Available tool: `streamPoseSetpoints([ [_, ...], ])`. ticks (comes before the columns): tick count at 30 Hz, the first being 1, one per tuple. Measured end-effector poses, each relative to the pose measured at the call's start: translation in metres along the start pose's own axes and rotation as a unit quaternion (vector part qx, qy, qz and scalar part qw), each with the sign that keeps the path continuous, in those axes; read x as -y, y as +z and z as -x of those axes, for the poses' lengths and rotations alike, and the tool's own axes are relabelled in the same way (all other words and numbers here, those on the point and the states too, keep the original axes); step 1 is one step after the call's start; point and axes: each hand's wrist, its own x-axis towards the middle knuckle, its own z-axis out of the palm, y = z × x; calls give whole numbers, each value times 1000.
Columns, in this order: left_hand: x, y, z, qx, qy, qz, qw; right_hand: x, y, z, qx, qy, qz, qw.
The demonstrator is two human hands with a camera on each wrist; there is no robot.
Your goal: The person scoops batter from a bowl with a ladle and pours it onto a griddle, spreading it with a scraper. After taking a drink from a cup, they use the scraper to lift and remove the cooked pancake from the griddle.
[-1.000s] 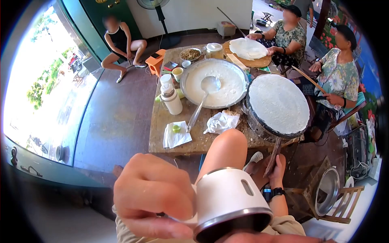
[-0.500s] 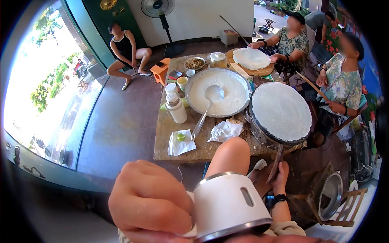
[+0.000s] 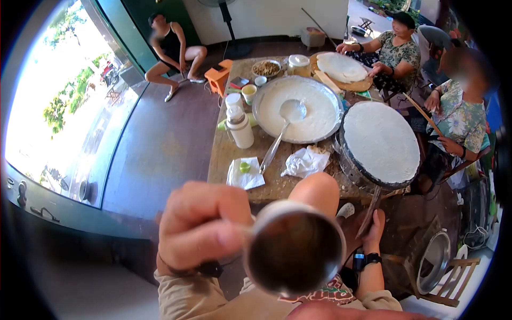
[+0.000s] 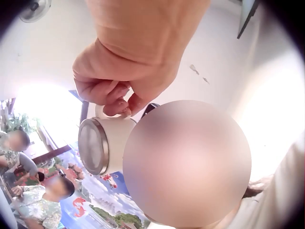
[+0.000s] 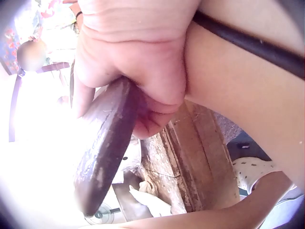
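A white mug with a metal rim (image 3: 296, 250) is held close to the head camera, its dark inside facing it. My left hand (image 3: 205, 226) pinches the mug's handle with curled fingers; the left wrist view shows the hand (image 4: 133, 62) above the mug (image 4: 112, 143), near the blurred face. My right hand (image 3: 374, 232) grips the dark wooden handle (image 3: 369, 213) of the round griddle, whose top bears a white layer (image 3: 381, 141). In the right wrist view the fingers of my right hand (image 5: 133, 71) wrap round that handle (image 5: 107, 148).
On the wooden table (image 3: 226, 154) stand a basin of white batter (image 3: 314, 120) with a ladle (image 3: 274, 146), a white bottle (image 3: 240, 130), napkins (image 3: 305, 161) and a board with a flat sheet (image 3: 342, 67). Several people sit around. A wooden chair (image 3: 458, 280) stands at lower right.
The mug has tipped toward the head camera, so its inside now shows, and the left hand has turned with it. The right hand keeps its grip. The flat sheet lies lower on the board.
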Motion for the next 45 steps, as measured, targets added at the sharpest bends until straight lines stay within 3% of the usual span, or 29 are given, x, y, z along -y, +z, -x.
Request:
streamPoseSetpoints([
  [2,22,-13,-1,-67,18,91,993,7,1,7,11,35,17,999],
  [4,28,-23,-4,-176,14,74,981,12,6,14,18,46,32,998],
  [7,45,-70,-7,-225,16,-29,974,12,10,13,21,38,37,998],
  [11,89,-133,-6,-251,-17,34,967,9,14,10,25,57,19,998],
  [18,233,-242,22,-369,-81,87,922,-4,-5,-9,33,35,15,999],
  [22,312,-273,36,-419,-127,138,889,-4,-2,-8,14,36,14,999],
  [26,364,-285,40,-468,-175,132,856,-7,-6,-13,27,32,19,999],
  [30,390,-288,37,-476,-177,153,848,-5,-5,-11,2,32,35,999],
  [33,400,-290,34,-480,-188,120,849,-5,-12,-12,41,47,17,998],
  [36,402,-294,30,-456,-196,106,862,-3,-5,-8,-13,89,-29,996],
  [38,395,-293,29,-455,-214,97,859,1,-14,-5,66,99,-19,993],
  [41,404,-299,18,-407,-218,35,886,-3,-13,-7,69,89,-41,993],
  [43,413,-309,32,-487,-248,-48,836,-4,-18,-10,100,94,-60,989],
  [45,409,-317,33,-430,-270,-53,860,-5,-22,-12,123,104,-78,984],
])
